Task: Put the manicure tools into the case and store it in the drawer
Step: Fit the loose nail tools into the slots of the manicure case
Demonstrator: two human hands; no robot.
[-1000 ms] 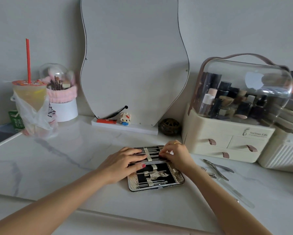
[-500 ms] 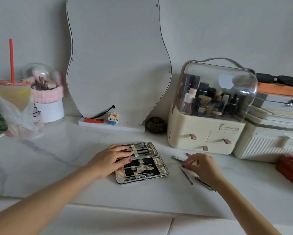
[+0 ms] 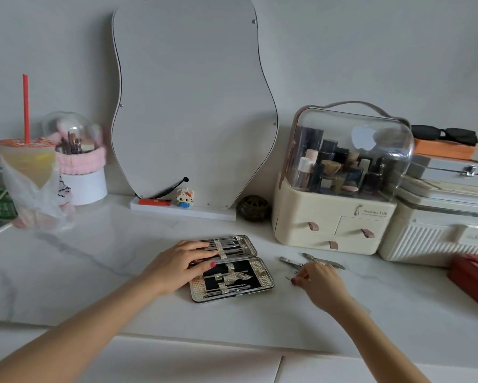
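- Lying open on the white marble worktop point(image 3: 99, 261), the manicure case point(image 3: 232, 268) shows two halves, each with metal tools strapped across a dark lining.
- The left hand point(image 3: 181, 264) rests flat on the case's left side, fingers straight and spread over the far half and the hinge, holding nothing.
- The right hand point(image 3: 319, 280) is down on the worktop just right of the case, fingers curled with the tips together at a small metal piece; whether it actually pinches that piece I cannot tell.
- Two loose tools lie just beyond that hand: a nipper point(image 3: 290, 262) nearer the case and a second nipper point(image 3: 323, 261) with its tip pointing away towards the organiser; their near ends are hidden by the fingers.
- A cream cosmetics organiser point(image 3: 332, 217) with a clear domed lid stands behind the loose tools; it has three small drawers with pink pull tabs, all closed.
- A wavy-edged mirror point(image 3: 193, 106) leans against the wall behind the case, with a small block figure point(image 3: 184, 198) and an orange item on its base.
- At far left stand a drink cup point(image 3: 25, 158) with a red straw in a plastic bag and a white brush holder point(image 3: 80, 172) with a pink band.
- At right sit a white ribbed box point(image 3: 437, 236), stacked cases above it, black sunglasses point(image 3: 444, 134) on an orange box, and a red object point(image 3: 475, 277) at the edge.
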